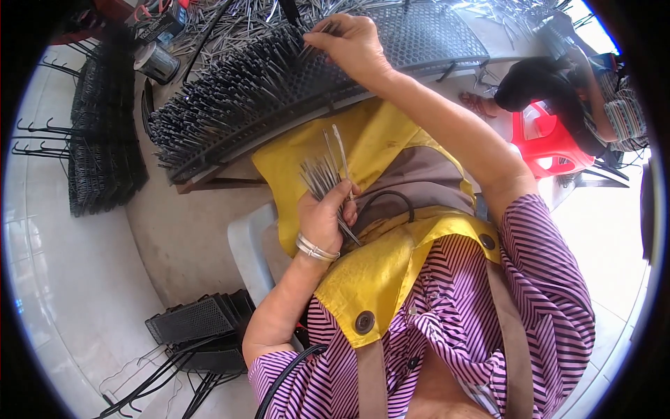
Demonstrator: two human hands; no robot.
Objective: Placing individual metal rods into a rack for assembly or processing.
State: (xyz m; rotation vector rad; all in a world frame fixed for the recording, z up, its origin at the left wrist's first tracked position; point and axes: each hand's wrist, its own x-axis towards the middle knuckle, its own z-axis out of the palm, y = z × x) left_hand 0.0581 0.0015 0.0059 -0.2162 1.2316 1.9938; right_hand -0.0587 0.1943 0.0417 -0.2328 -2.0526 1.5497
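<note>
My left hand (324,220), a silver bangle at its wrist, is closed around a bundle of thin grey metal rods (321,178). The rods fan out upward above my lap, and two of them stick up higher than the others. My right hand (356,52) is reached out over a dark curved perforated rack (433,42), fingertips pinched together. Something small and greyish shows among those fingers, too unclear to name. Just left of my right hand, many dark-tipped rods (223,91) stand densely upright in the rack's holes.
Loose metal rods (244,21) lie heaped behind the rack. A metal can (156,63) stands at its left end. Stacked black racks with hooks (105,133) are at left, more black perforated trays (192,321) lower left. Another person sits by a red stool (548,143) at right.
</note>
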